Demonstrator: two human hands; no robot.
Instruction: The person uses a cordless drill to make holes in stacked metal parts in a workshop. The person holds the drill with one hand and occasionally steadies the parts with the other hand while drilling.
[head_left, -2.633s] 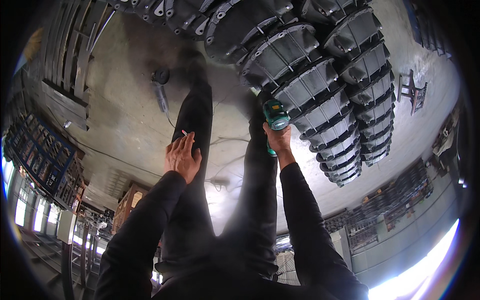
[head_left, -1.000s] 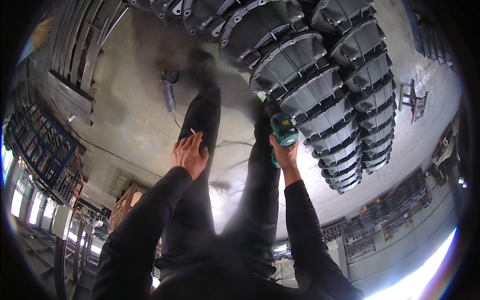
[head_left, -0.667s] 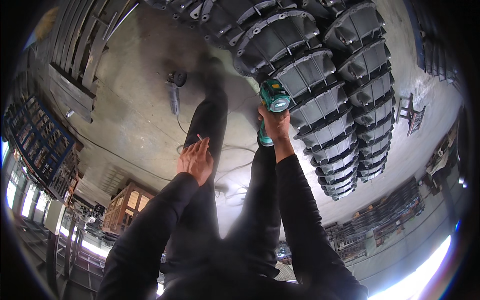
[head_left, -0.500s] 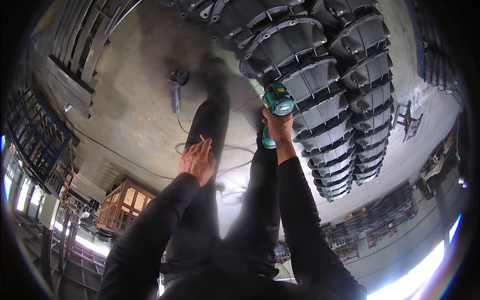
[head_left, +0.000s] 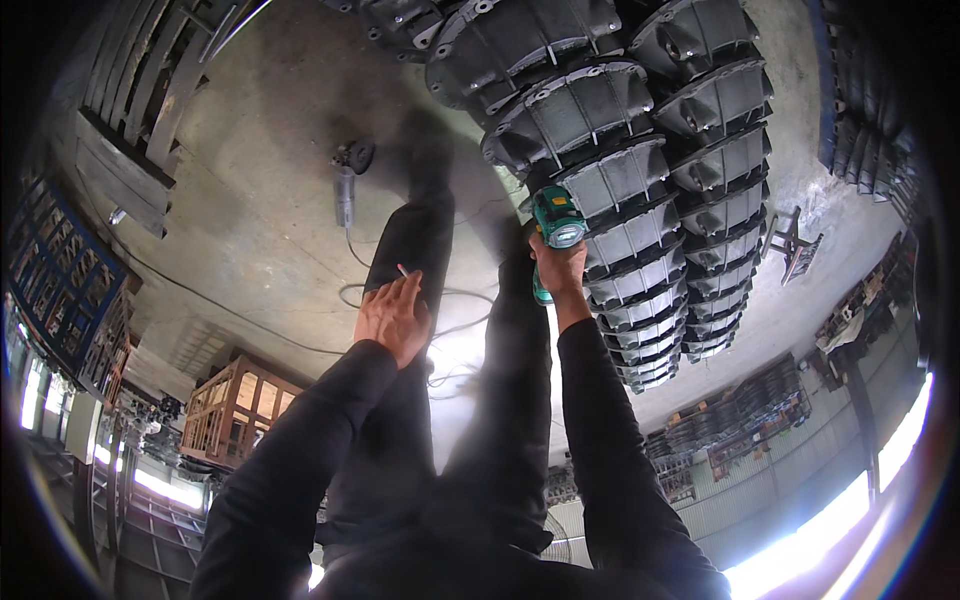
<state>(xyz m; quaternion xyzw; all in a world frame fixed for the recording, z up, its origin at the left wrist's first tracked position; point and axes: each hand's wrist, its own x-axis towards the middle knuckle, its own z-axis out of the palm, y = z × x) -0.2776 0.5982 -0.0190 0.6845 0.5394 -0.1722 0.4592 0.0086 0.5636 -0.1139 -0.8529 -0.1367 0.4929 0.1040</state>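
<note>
My right hand (head_left: 562, 262) is wrapped round the handle of a green cordless drill (head_left: 558, 215). The drill is beside the stacked dark metal castings (head_left: 620, 175), just off their left side; whether its tip touches one is hidden. Over my left thigh is my left hand (head_left: 393, 318), its back facing up. Between its fingers it pinches a thin white stick with a reddish tip (head_left: 404, 271), which looks like a cigarette. Past my left knee, a grey angle grinder (head_left: 345, 196) lies on the concrete floor.
The grinder's cable (head_left: 250, 325) curls across the floor between my legs and off to the left. A wooden crate (head_left: 238, 410) stands at the left, with a blue metal rack (head_left: 62, 270) beyond it. A small dark stand (head_left: 795, 245) is right of the castings.
My view has shifted slightly, so the castings and floor things sit a little further left. The drill appears slightly lower in my right hand's grip. Both hands keep hold of what they had.
</note>
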